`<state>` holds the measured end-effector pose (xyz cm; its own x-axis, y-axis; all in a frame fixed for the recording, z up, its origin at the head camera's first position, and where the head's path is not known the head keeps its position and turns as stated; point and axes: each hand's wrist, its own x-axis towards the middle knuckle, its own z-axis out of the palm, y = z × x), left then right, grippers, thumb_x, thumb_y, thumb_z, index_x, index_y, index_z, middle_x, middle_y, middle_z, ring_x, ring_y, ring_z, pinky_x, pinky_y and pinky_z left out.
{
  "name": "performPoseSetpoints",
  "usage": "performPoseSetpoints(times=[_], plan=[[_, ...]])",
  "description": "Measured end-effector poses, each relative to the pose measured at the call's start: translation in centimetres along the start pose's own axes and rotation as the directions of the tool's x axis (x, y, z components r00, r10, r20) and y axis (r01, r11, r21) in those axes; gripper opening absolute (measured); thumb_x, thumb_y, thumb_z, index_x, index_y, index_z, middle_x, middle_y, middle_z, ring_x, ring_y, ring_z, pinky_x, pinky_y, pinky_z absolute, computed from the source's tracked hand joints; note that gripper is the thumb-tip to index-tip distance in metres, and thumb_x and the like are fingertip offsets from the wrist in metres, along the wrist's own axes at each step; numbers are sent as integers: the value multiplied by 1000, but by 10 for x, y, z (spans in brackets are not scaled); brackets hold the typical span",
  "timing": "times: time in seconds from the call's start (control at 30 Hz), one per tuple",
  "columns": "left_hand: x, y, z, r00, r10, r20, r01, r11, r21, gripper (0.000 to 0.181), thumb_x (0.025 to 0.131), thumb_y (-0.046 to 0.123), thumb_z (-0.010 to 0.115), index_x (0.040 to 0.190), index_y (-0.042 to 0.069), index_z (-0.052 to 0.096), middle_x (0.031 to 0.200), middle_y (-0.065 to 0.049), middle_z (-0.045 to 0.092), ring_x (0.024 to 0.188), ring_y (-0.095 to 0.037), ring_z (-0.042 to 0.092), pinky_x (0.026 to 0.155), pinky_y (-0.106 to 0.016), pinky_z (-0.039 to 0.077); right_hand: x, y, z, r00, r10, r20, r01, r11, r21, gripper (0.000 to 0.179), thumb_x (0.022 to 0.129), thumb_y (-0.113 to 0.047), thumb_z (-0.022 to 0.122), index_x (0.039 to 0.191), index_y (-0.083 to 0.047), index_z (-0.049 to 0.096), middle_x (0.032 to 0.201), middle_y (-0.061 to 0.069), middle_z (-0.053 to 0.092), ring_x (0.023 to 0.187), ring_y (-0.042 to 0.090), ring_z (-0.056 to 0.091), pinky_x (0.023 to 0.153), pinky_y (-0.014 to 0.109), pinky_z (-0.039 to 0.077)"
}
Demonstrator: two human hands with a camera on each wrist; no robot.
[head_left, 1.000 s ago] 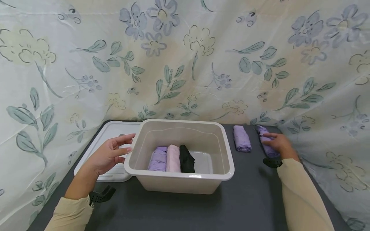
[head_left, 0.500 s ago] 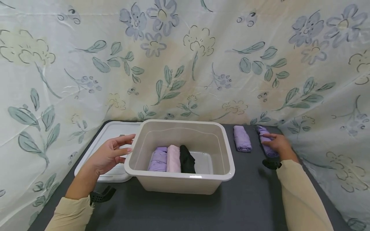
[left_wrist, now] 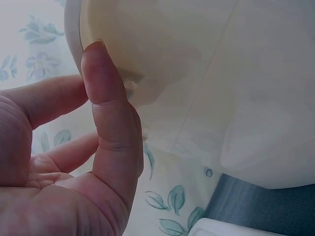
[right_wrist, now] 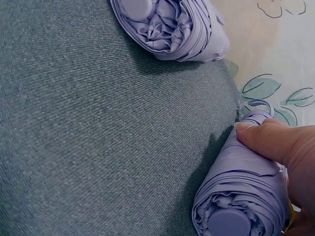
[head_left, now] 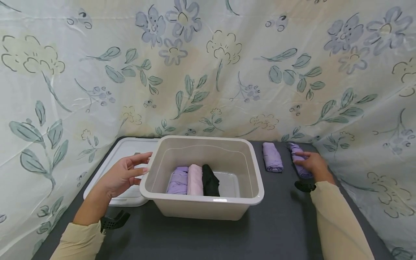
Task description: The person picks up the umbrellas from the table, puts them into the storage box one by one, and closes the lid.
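Observation:
In the head view, the beige plastic bin (head_left: 201, 209) stands at the centre. My left hand (head_left: 120, 177) touches its left rim from outside with extended fingertips, which also show against the rim in the left wrist view. At the far right, my right hand (head_left: 317, 166) holds a folded lavender umbrella (right_wrist: 241, 169) lying on the table; my thumb presses its top, while the other fingers are mostly hidden. Another folded lavender umbrella (head_left: 272, 157) lies between it and the bin. Inside the bin, purple (head_left: 178, 180), pink (head_left: 195, 180) and black (head_left: 209, 182) rolled bundles sit side by side.
A white lid (head_left: 125, 146) lies left of the bin, partly behind my left hand. The dark grey tabletop (head_left: 201, 238) reaches back to a floral-patterned sheet (head_left: 208, 72), which rises along the back and both sides.
The head view has shifted very slightly. Both hands, the bin and the umbrellas keep practically the same places.

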<state>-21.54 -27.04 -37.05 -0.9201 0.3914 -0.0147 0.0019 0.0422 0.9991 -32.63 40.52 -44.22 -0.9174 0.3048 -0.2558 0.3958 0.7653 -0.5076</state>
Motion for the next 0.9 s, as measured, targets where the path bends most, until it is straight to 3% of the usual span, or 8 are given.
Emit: performPoseSetpoints(times=[0.3,0.57,0.9], plan=[[-2,0,-1,1000,2,9,-2,1000,-7,59,102,7,61,156,3,39,126,0,58,107,-14,69,82,-41,63,-1,-2,3,1000,21,5,-21,1000,-9,65,99,-41,65,155,-15,44,163,36,18,145,60,20,115,74,22],[-2,0,0,1000,6,6,-6,1000,5,59,102,8,62,156,5,40,130,1,58,111,-14,68,84,-42,63,-2,-3,7,999,29,-38,-31,998,-51,63,99,-40,65,154,-17,45,162,35,20,143,60,22,115,72,23],[-1,1,2,1000,0,10,0,1000,3,61,101,7,62,156,0,37,130,-1,59,110,-14,68,82,-42,63,1,-5,11,993,-55,-102,41,990,-139,69,91,-43,72,149,-11,53,157,37,30,139,60,30,112,70,31]])
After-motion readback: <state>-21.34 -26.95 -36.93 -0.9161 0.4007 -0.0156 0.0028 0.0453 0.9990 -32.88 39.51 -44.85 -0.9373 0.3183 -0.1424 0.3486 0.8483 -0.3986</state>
